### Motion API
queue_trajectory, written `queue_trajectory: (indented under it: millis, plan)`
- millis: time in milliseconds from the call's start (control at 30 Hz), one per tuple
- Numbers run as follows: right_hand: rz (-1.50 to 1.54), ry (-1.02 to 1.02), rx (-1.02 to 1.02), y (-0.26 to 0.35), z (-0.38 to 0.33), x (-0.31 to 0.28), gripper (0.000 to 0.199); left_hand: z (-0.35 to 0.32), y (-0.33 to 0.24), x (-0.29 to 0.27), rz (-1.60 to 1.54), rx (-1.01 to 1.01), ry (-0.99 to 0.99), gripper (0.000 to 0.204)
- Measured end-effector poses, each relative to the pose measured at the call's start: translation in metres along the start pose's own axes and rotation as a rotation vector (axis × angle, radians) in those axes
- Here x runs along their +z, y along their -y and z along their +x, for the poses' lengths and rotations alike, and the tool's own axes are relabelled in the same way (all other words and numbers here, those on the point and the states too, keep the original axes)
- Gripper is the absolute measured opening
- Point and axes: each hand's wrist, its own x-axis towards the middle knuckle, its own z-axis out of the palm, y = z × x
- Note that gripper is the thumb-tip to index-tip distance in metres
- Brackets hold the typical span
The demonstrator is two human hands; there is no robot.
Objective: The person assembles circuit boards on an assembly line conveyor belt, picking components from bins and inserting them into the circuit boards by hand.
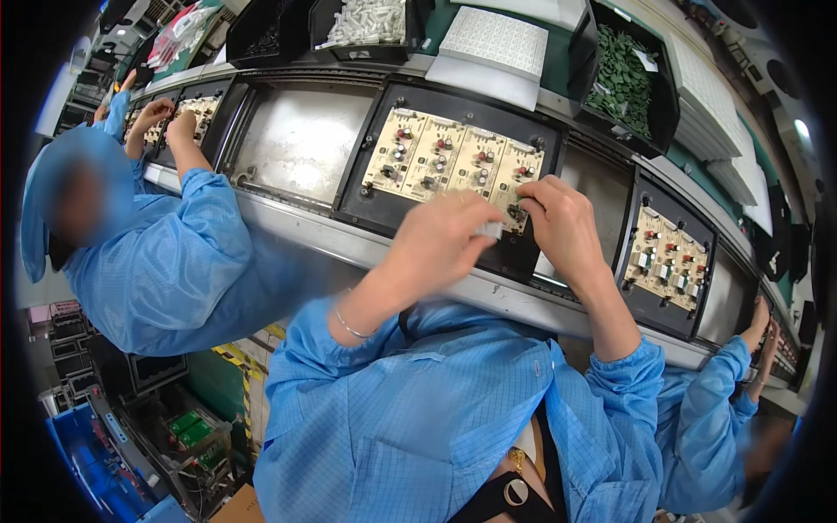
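A black carrier tray (353, 199) in front of me holds a tan circuit board panel (424, 139) in several strips, fitted with red-topped and dark components. My left hand (443, 237) is closed over the panel's lower edge, slightly blurred, with a small white part (490, 229) at its fingertips. My right hand (565, 223) is pinched at the panel's lower right corner, beside a small dark component (516, 212). What its fingertips hold, if anything, is hidden. My left hand covers part of the panel's lower edge.
Behind the conveyor rail stand a black bin of white parts (366, 22), a white foam tray (493, 42) and a black bin of green parts (621, 83). Another loaded carrier (667, 253) sits at right. Co-workers in blue work on the left (179, 253) and right (706, 436).
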Motion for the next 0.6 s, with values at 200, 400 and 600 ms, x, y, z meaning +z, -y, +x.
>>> queue_trajectory:
  millis: [200,400,600]
  plan:
    - [-0.07,0.022,0.005,0.005,0.001,0.003,0.011,0.012,0.012,-0.011,0.177,0.022,-0.07,0.026]
    - [-0.098,0.044,0.008,0.005,0.003,0.003,0.01,0.023,0.01,-0.01,0.269,0.059,-0.037,0.026]
    - [-0.136,0.072,-0.009,0.001,0.004,0.003,0.013,0.032,0.009,-0.008,0.281,0.099,-0.046,0.026]
